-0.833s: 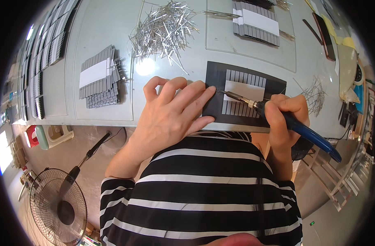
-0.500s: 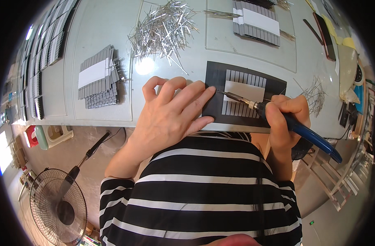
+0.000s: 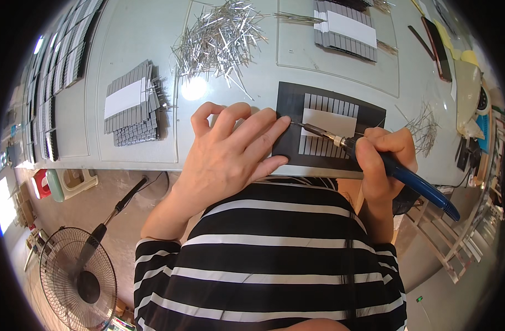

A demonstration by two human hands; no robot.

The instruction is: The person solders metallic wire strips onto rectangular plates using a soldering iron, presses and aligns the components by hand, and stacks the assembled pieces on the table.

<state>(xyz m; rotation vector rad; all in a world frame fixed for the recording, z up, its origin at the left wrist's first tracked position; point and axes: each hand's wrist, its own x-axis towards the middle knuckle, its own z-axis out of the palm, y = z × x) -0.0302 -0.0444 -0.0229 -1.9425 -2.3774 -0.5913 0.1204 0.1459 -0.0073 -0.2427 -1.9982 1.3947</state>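
My right hand (image 3: pixel 387 160) is wrapped round the blue handle of a soldering iron (image 3: pixel 421 185), whose thin metal tip points left. That tip reaches the left edge of a striped grey strip panel (image 3: pixel 321 148) with a white band across its middle. Beneath the panel lies a dark mat (image 3: pixel 285 99). My left hand (image 3: pixel 230 143) rests with fingers apart, the index fingertip pressed to the mat just left of the iron's tip. A thin metal lead (image 3: pixel 295 122) shows between fingertip and tip; how it is fixed cannot be made out.
A heap of loose metal leads (image 3: pixel 222 41) lies at the back, a smaller bunch (image 3: pixel 423 129) at right. Banded grey panels stand stacked at left (image 3: pixel 132 105) and back right (image 3: pixel 346 33). A phone (image 3: pixel 437 49) lies far right. A fan (image 3: pixel 78 281) stands on the floor.
The back end of the soldering iron has dipped very slightly toward me. My left hand and the panel look unmoved.
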